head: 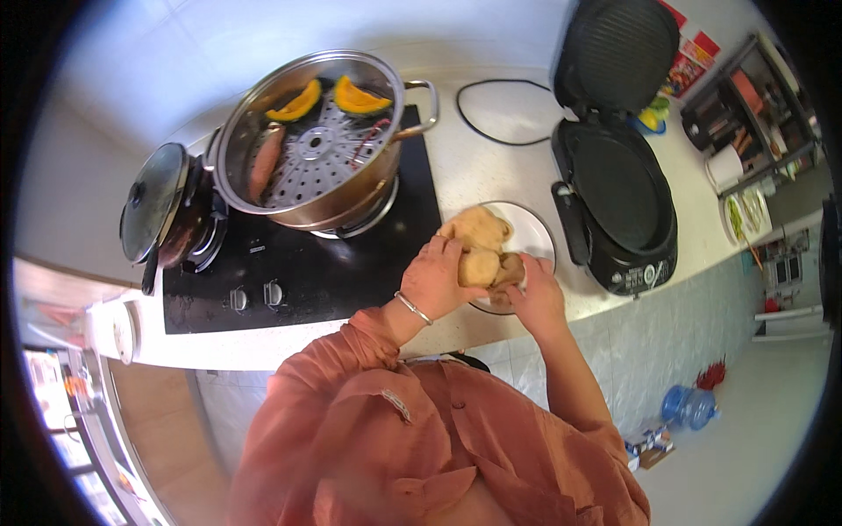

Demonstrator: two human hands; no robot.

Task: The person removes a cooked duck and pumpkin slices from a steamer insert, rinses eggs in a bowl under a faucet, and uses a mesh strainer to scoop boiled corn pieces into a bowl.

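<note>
A white plate [534, 230] with a dark rim lies on the counter, partly covered by several bun-like pieces of food. My left hand [433, 279], with a bangle at its wrist, grips a pale yellow bun [479, 267] from the left. A larger tan bun [475, 227] sits just beyond it on the plate's far side. From the right, the fingers of my right hand [541, 296] close on a brown bun [508, 279], which touches the yellow one. My palms hide part of the plate's near edge.
Left of the plate, an uncovered steamer pot [355, 191] holds pumpkin wedges [358, 98] and a sweet potato [267, 164] on the gas hob [368, 276]. A lidded pan [158, 204] stands farther left. An electric griddle [621, 191], lid raised, is at right; its cord [460, 118] loops behind the plate.
</note>
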